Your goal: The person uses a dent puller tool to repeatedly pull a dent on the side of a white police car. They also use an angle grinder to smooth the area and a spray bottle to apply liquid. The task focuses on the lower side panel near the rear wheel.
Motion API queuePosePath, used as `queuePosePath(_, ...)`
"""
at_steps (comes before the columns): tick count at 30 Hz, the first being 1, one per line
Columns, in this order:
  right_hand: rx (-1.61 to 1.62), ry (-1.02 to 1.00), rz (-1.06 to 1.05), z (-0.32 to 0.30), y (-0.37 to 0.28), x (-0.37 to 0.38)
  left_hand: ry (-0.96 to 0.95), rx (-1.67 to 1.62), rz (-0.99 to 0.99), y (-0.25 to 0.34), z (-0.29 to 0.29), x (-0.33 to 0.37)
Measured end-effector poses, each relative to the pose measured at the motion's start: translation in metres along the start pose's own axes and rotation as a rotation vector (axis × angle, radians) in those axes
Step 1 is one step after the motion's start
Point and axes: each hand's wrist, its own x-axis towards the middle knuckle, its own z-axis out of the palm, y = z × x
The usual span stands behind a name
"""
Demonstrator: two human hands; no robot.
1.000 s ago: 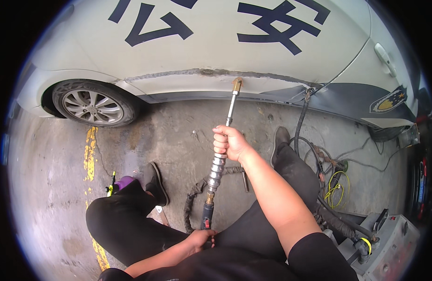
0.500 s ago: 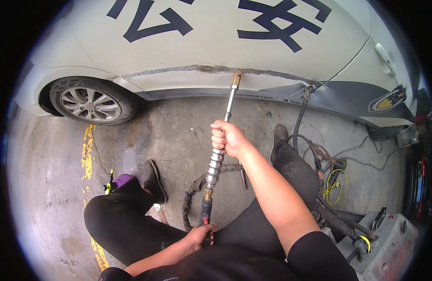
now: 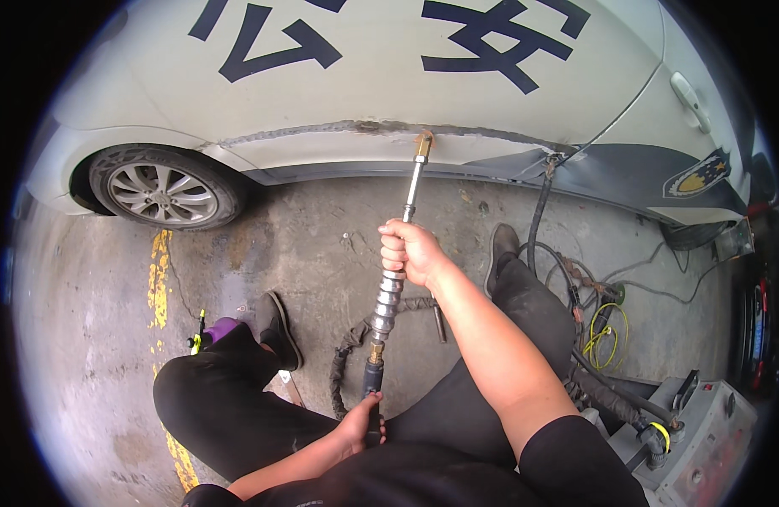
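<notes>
The car stands in front. Its wheel is on the left. A machine box sits on the right.

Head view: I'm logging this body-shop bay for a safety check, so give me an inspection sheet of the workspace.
Surface: stained concrete floor with a worn yellow line.
Job's things: slide-hammer dent puller, brass tip on the scraped crease of the white car door.
Clutter: small purple and yellow tool by the left shoe.
Grippers: right hand grips the shaft; left hand holds the rear handle.
Cables: braided lead; yellow wire coil; black hoses.
Surroundings: grey welder unit; alloy wheel.
</notes>
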Motion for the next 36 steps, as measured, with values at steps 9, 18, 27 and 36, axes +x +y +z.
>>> queuePosePath(9, -0.018, 0.023, -0.009, 0.002, 0.001, 0.0, 0.018, 0.018, -0.014, 0.002, 0.002, -0.002)
queuePosePath(18, -0.032, 0.063, -0.006, 0.004, 0.002, 0.0, 0.008, -0.02, -0.022, 0.002, 0.0, -0.004)
queuePosePath(27, -0.141, 0.22, -0.088, 0.002, 0.01, 0.002, -0.014, -0.007, -0.052, 0.004, 0.001, -0.008)
queuePosePath(36, -0.235, 0.577, -0.175, 0.042, 0.042, -0.021, -0.01, 0.08, 0.07, 0.0, 0.005, -0.004)
